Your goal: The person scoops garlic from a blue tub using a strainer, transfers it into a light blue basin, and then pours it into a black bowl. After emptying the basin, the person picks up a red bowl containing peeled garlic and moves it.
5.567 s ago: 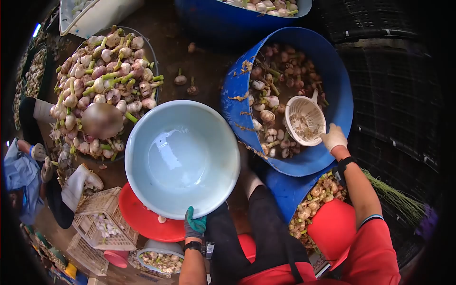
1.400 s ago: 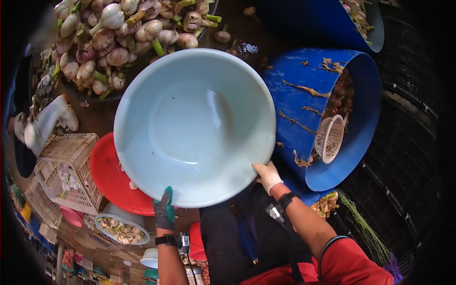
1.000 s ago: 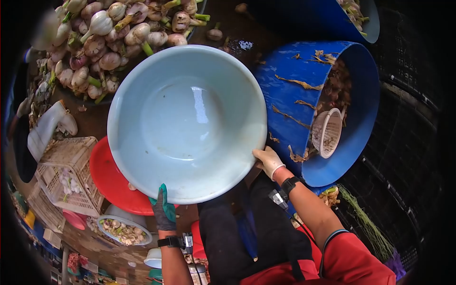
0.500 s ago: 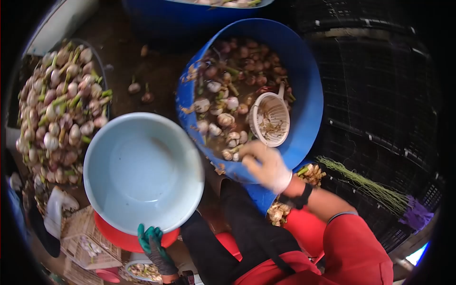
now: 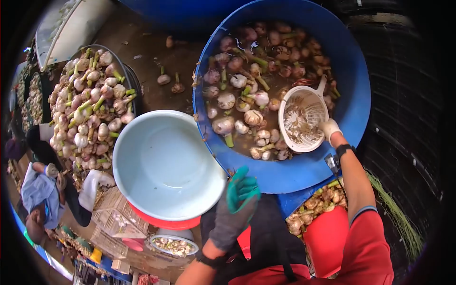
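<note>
Floating in the muddy water of a big blue tub (image 5: 280, 179) is a white plastic strainer (image 5: 304, 118) with a handle and wet brown scraps inside. My right hand (image 5: 331, 129), in a pale glove, closes on the strainer's right rim; some of its fingertips are hidden. Around the strainer float many garlic bulbs (image 5: 254, 117) with cut stems. My left hand (image 5: 241, 199), in a green and grey glove, is held with fingers loosely apart near the tub's front edge. It holds nothing. Beside it rests a pale blue basin (image 5: 171, 161) with nothing in it.
A heaped container of garlic (image 5: 90, 109) stands at the left. More garlic (image 5: 313, 209) lies below the tub, near a red surface (image 5: 327, 242). Wire-like baskets (image 5: 118, 213) and a small bowl (image 5: 173, 245) sit lower left. Another person (image 5: 42, 190) is at far left.
My right hand has gone from the tub's near side to the strainer's right rim. My left hand has left the basin's edge and moved right, towards the tub. The view has shifted.
</note>
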Motion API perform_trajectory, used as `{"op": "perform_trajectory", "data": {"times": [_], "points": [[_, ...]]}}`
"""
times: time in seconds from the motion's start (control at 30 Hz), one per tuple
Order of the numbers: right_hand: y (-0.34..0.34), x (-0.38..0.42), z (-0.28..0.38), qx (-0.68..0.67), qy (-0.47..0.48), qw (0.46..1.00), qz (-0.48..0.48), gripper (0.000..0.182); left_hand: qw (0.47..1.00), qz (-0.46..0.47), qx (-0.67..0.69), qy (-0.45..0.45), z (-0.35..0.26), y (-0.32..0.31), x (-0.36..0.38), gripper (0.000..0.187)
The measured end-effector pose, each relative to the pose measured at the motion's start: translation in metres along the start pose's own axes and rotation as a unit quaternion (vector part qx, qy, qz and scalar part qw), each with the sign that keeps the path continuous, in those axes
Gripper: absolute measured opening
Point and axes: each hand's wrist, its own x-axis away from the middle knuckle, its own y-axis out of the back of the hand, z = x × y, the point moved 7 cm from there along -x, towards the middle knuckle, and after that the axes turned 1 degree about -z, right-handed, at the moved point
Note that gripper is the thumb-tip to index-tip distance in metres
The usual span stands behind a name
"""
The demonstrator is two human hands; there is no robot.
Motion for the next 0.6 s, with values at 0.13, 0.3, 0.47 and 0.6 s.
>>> {"op": "perform_trajectory", "data": {"times": [0.13, 0.3, 0.47, 0.6], "points": [[-0.027, 0.093, 0.036, -0.251, 0.004, 0.965, 0.078, 0.031, 0.971, -0.072, -0.213, -0.074, 0.007, -0.036, -0.040, 0.087], [-0.044, 0.168, 0.066, -0.225, 0.116, 0.963, 0.096, 0.030, 0.992, -0.102, -0.038, -0.066, 0.030, -0.034, -0.095, 0.067], [0.035, 0.208, 0.135, 0.202, 0.247, 0.945, -0.065, 0.037, 0.893, -0.100, -0.422, -0.119, -0.025, -0.030, -0.112, 0.050], [0.066, 0.186, 0.161, 0.251, 0.389, 0.876, -0.135, 0.082, 0.817, 0.023, -0.540, -0.204, -0.065, -0.076, -0.143, 0.048]]}}
